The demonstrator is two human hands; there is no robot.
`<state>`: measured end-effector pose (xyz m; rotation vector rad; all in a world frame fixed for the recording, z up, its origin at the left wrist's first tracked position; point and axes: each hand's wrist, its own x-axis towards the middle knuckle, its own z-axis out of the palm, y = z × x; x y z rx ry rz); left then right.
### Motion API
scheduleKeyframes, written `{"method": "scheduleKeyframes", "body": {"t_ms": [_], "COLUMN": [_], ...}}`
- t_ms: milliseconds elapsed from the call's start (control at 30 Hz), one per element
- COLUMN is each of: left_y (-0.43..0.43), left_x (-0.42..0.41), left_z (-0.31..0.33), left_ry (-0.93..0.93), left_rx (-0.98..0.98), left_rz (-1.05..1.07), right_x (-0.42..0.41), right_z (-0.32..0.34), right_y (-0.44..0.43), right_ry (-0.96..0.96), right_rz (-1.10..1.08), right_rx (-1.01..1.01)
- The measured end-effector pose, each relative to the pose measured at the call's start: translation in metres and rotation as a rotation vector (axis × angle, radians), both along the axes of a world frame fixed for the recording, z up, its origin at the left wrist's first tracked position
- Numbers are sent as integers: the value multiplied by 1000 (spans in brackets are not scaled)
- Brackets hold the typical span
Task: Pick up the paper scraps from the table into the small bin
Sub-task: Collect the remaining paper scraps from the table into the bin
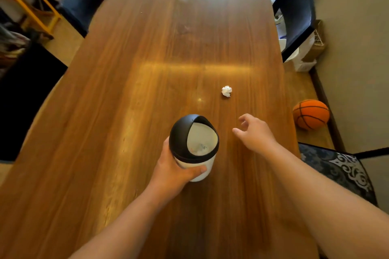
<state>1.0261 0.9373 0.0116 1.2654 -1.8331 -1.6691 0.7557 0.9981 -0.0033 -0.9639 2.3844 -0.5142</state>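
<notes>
A: Head view. What are the hands doing?

B: The left hand (174,169) is wrapped around the white body of the bin (194,147), thumb across its front. The bin's black swing lid is open, with some paper showing inside. The right hand (255,132) is empty, fingers loosely spread above the table (130,82).

A: And the scrap?

B: One crumpled white scrap (226,91) lies on the table, beyond the right hand and apart from it. A basketball (311,114) sits on the floor to the right.
</notes>
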Motion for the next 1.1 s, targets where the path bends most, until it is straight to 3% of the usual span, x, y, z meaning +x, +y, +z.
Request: {"method": "scheduleKeyframes", "body": {"t_ms": [233,400,667,767,1000,1100], "left_y": [-16,-14,-3,7,44,57], "left_x": [-11,-8,10,24,73,93], "left_z": [-9,-12,-6,-3,5,10], "left_ry": [-2,-19,-30,-33,-62,-71], "left_rx": [-34,-43,38,65,88,82], "left_rz": [35,42,42,28,-17,-36], "right_x": [-38,-35,9,40,141,168], "right_z": [-19,-27,-40,-39,-7,21], "right_y": [-98,-129,-77,-33,97,132], "right_ry": [215,239,250,147,-301,-365], "right_rz": [49,122,140,111,-17,-54], "right_rx": [133,288,-7,-86,-175,-249]}}
